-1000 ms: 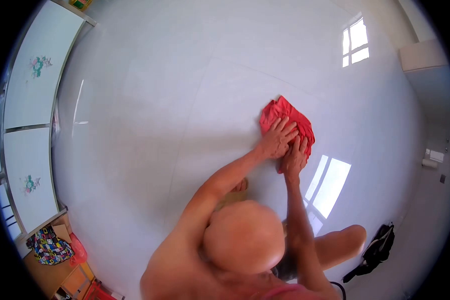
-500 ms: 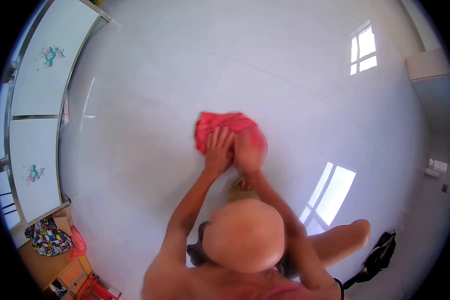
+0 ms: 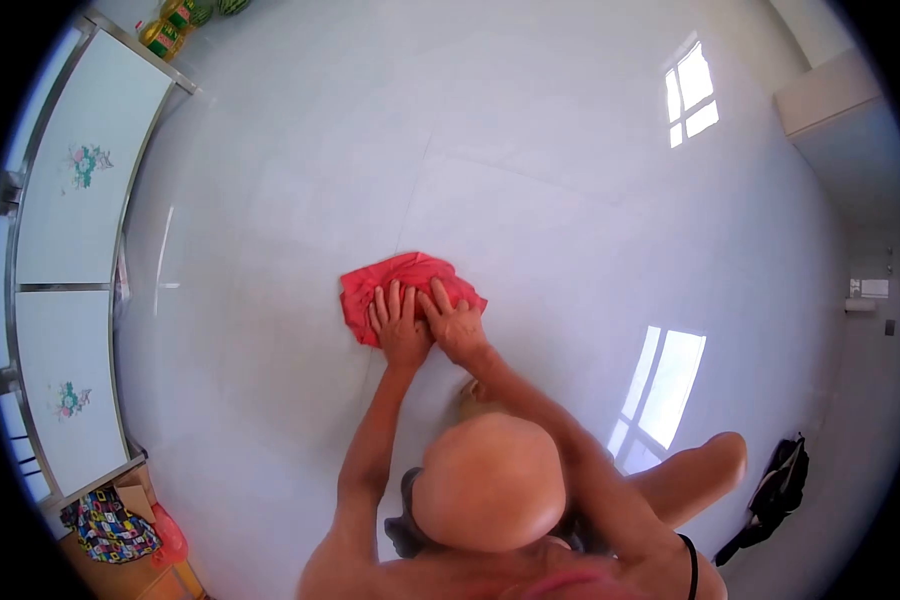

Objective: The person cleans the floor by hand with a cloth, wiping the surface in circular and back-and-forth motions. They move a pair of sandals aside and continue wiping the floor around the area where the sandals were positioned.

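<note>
A crumpled red cloth (image 3: 407,266) lies spread on the pale glossy floor in front of me. My left hand (image 3: 402,330) rests flat on the cloth's near part, its fingers stretched out and apart. Beside it, almost touching, my right hand (image 3: 457,325) presses on the cloth's right half with fingers spread. Neither palm's underside shows, so any fold of cloth beneath is hidden. Behind my right wrist, part of a foot (image 3: 470,397) is visible, below my raised knee (image 3: 490,480).
White cabinet doors with flower prints (image 3: 88,225) line the left side. Oil bottles (image 3: 160,38) and watermelons (image 3: 232,5) stand at the far left. A patterned bag (image 3: 115,527) and a red plastic bag (image 3: 170,540) lie lower left. A dark item (image 3: 778,490) lies at right.
Both hands have moved left and slightly nearer to me with the red cloth, which now lies more spread out. The view has shifted, bringing the bottles and watermelons into sight.
</note>
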`<state>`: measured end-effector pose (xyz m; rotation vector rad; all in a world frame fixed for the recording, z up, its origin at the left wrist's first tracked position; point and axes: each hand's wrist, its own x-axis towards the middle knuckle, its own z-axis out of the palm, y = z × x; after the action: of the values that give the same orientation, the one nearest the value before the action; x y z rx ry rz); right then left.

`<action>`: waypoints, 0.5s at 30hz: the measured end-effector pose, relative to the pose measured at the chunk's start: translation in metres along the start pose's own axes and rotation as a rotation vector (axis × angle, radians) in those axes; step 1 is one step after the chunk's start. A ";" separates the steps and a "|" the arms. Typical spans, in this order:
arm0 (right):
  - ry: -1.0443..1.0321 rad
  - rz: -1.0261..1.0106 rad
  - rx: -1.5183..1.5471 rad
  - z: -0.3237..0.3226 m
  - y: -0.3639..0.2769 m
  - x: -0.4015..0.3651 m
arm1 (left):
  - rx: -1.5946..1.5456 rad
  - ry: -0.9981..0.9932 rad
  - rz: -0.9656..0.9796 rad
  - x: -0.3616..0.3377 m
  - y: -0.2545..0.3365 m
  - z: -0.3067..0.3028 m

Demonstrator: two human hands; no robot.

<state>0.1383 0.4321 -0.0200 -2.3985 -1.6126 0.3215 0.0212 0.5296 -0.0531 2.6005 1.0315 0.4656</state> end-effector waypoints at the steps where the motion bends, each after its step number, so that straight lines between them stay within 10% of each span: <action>1: -0.006 0.047 0.001 -0.005 0.007 0.004 | -0.004 0.003 0.018 0.010 0.006 0.007; 15: 0.232 0.535 0.042 -0.034 0.131 -0.104 | -0.320 -0.224 0.475 0.041 0.173 0.073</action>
<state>0.2256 0.2855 -0.0236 -2.6817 -0.8437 0.1533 0.1833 0.4266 -0.0438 2.5133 0.2362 0.3926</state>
